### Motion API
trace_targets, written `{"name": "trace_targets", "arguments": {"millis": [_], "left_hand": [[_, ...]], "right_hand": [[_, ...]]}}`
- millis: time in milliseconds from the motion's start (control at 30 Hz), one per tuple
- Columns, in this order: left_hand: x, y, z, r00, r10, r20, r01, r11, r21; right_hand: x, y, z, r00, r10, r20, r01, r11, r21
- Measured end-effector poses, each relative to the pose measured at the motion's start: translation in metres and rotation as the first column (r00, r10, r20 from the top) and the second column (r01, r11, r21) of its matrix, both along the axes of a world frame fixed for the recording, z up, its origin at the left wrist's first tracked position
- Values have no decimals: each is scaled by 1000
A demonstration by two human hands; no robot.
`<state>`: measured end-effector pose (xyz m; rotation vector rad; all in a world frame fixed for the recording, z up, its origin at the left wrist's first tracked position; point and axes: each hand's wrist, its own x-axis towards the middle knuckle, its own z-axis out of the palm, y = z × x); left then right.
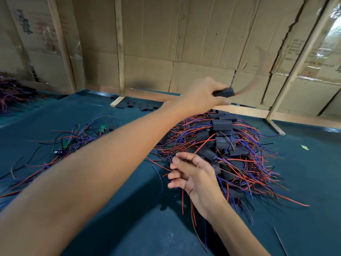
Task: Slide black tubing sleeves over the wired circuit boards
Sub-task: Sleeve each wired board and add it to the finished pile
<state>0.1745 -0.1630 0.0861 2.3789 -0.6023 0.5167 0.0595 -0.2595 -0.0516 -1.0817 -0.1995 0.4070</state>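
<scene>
Your table [114, 209] is covered in dark teal cloth, and on its right half you have a big heap of sleeved boards [224, 145] trailing red and blue wires. To your left lies a looser scatter of bare green circuit boards [73, 139] with their wires. Several flat black tubing sleeves [137, 105] lie along the far edge, and a small green scrap [304, 147] sits far right.
</scene>
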Motion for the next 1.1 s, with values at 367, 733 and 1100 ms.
{"name": "trace_targets", "arguments": {"millis": [367,733,1100], "left_hand": [[44,-21,-37,976,65,-208,8,943,331],[27,119,-73,797,493,-350,-279,813,511],[2,120,-120,717,536,-445,-516,838,177]], "right_hand": [[4,-3,-12,1000,-4,18,6,990,-142],[8,2,-18,999,-12,40,16,994,-112],[7,1,-21,996,9,85,4,989,-148]]}}
